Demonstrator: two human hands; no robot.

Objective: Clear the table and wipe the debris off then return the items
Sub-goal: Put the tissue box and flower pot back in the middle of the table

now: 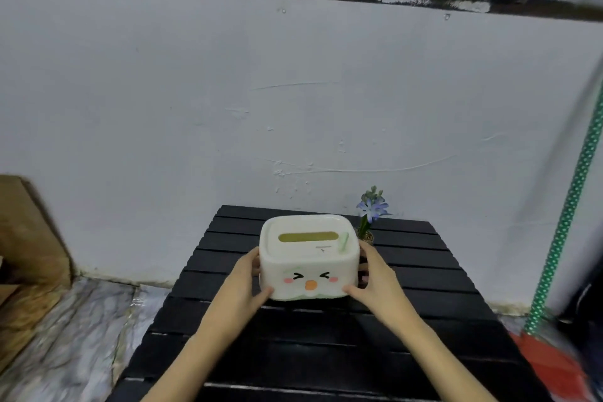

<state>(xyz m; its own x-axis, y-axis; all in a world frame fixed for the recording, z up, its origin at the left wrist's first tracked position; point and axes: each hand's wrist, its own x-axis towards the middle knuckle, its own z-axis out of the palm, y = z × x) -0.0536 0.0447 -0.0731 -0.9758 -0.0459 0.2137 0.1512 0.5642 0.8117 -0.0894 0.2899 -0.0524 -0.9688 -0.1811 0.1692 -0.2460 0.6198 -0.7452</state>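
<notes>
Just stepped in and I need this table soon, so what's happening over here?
A person has both hands on a white tissue box with a cartoon face, the left hand on one side and the right hand on the other. The box is at the middle of a black slatted table; whether it rests on the slats or is slightly lifted is unclear. A small pot with a blue flower stands behind it near the wall. No cloth or debris shows.
</notes>
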